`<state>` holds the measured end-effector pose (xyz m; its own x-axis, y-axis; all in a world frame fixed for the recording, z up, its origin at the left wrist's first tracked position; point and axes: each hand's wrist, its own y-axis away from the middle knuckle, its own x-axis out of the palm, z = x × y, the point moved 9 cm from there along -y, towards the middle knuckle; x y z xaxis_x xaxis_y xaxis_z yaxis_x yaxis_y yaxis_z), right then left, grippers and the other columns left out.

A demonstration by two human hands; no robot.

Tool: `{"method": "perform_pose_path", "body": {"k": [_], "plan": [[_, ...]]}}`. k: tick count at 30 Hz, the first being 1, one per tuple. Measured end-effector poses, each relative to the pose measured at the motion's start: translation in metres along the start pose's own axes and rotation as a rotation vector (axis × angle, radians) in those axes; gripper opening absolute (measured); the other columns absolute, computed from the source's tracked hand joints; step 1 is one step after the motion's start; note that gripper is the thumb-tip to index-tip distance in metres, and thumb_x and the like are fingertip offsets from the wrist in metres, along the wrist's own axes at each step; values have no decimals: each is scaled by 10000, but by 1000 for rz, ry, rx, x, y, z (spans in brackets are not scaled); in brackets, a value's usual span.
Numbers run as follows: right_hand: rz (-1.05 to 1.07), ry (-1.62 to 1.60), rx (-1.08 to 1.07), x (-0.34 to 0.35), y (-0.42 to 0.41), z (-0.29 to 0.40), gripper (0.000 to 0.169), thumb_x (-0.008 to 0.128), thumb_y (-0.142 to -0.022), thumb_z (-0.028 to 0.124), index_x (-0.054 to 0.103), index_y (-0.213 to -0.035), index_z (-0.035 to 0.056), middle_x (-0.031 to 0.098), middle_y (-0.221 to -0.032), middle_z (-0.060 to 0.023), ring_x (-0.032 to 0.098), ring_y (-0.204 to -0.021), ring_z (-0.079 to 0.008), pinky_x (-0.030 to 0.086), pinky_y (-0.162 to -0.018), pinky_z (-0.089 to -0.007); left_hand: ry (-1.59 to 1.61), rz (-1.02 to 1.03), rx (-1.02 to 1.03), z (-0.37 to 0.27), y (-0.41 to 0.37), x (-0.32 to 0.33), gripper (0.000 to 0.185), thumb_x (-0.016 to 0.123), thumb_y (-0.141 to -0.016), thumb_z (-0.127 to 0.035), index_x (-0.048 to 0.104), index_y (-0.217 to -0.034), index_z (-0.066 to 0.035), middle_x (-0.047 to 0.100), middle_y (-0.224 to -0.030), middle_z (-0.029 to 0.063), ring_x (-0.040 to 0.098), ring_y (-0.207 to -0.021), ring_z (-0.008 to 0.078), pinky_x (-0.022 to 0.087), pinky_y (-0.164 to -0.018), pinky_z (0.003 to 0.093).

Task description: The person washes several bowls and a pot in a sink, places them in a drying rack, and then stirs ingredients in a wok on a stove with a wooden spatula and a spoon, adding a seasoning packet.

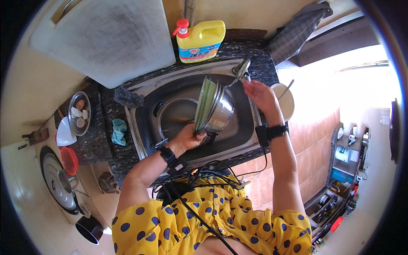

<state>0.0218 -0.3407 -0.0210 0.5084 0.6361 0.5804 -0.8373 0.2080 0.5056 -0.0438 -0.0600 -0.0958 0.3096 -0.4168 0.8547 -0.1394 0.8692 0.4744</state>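
Note:
My left hand (190,137) grips a stack of green plates (205,102) and stainless steel bowls (222,113) by the lower rim, tilted on its side above the sink (242,127). Beneath the stack, in the basin, sits a large steel pot (175,111) with dark handles. Holding nothing, my right hand (261,95) is beside the faucet (243,69), its fingers extended. Water runs from the faucet towards the steel bowls.
A yellow detergent jug (202,43) with a red pump and a white cutting board (111,38) stand behind the sink. Left are a dark scrubber (129,97), a teal cloth (119,131) and a metal plate (79,127) with eggshells. A bowl (287,106) with a spoon sits right.

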Motion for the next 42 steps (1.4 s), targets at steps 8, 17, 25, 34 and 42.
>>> {"method": "perform_pose_path", "body": {"k": [8, 17, 25, 34, 42], "plan": [[238, 838, 262, 84, 107, -49, 695, 529, -904, 529, 400, -1368, 28, 602, -1119, -112, 642, -928, -175, 572, -644, -307, -818, -283, 636, -61, 69, 65, 430, 591, -820, -43, 470, -1231, -9, 628, -1005, 120, 649, -897, 216, 540, -605, 293], [250, 1048, -222, 80, 99, -63, 326, 636, -848, 110, 579, -1143, -15, 651, -971, -73, 574, -872, -125, 495, -728, -278, -1646, -414, 1165, -70, 121, 134, 482, 593, -862, -74, 436, -1317, -43, 553, -1237, 160, 577, -1108, 283, 434, -940, 333], [211, 1454, -954, 155, 146, -8, 534, 652, -721, 59, 514, -1235, 12, 603, -1000, -187, 620, -884, -378, 504, -780, -420, -1396, -332, 1101, -63, 138, 122, 610, 621, -821, 28, 393, -1381, -56, 514, -1297, 120, 477, -1223, 213, 367, -1019, 306], [349, 1687, -1355, 162, 149, -12, 612, 627, -734, 20, 460, -1321, -24, 537, -1291, -180, 573, -995, -328, 505, -857, -398, -230, 335, 640, -40, 109, 81, 182, 450, -850, 57, 518, -1014, 16, 617, -1022, 157, 650, -872, 248, 578, -757, 342], [838, 1538, -1750, 216, 170, -29, 540, 660, -851, 194, 457, -1284, -56, 524, -1236, -237, 570, -1055, -406, 474, -870, -483, 213, 157, 545, -13, 113, 85, 439, 537, -927, -421, 612, -1067, -12, 665, -1007, 126, 665, -889, 224, 574, -783, 384]]}}
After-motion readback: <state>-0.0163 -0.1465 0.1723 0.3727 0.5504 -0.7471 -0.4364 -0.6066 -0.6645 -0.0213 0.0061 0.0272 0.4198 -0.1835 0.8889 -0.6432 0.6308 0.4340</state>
